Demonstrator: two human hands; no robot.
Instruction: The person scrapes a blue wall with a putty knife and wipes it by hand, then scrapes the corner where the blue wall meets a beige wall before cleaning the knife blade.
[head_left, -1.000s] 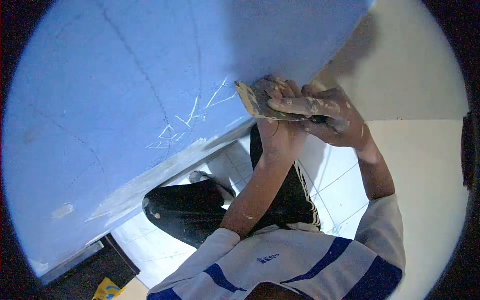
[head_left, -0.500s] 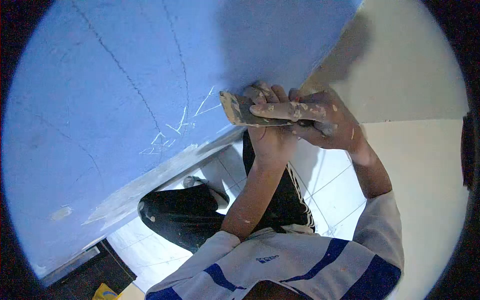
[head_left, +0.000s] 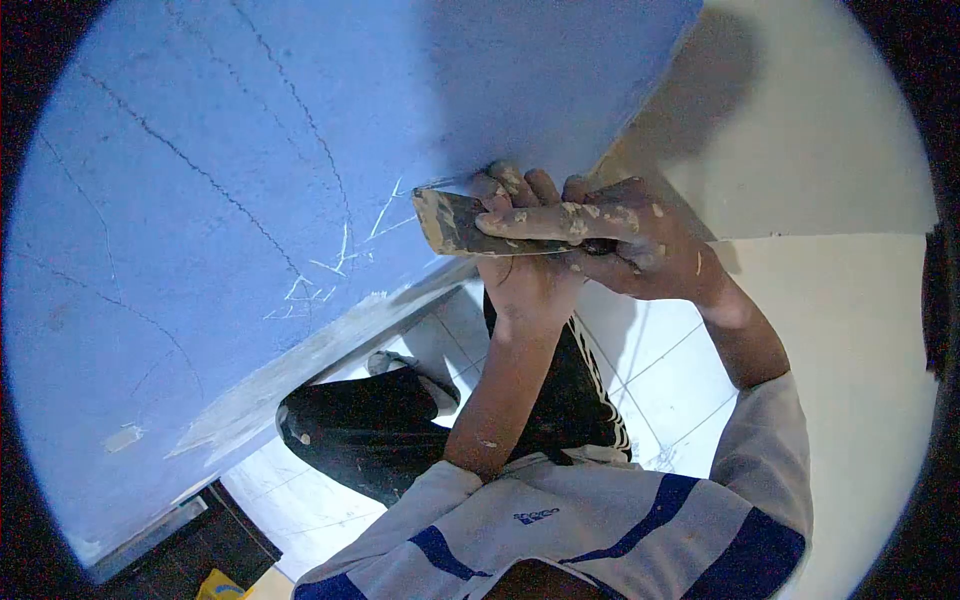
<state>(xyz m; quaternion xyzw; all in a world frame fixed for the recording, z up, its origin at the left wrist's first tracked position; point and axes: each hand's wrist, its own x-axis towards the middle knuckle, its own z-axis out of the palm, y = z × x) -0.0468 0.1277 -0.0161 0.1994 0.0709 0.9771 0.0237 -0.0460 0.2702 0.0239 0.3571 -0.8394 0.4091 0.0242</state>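
My right hand (head_left: 640, 235) is closed around a putty knife (head_left: 450, 222), its index finger stretched along the flat, putty-smeared blade. The blade points left, in front of the blue wall (head_left: 240, 240). My left hand (head_left: 530, 285) is directly behind the blade, which hides its palm. Curled fingers show above the blade, and a thin dark edge sticks out there; what the left hand grips is hidden. Dried putty spots both hands. Thin dark cracks and several white scratched lines (head_left: 345, 250) mark the wall left of the knife.
A cream wall (head_left: 830, 330) meets the blue one at a corner on the right. Below are white floor tiles (head_left: 660, 350) and my bent leg in black trousers (head_left: 360, 430). At lower left lie a dark box-like object (head_left: 200, 550) and a yellow item (head_left: 218, 585).
Both hands and the putty knife have shifted slightly left. The view has turned a little, so more of the wall cracks show. The grip on the knife is the same.
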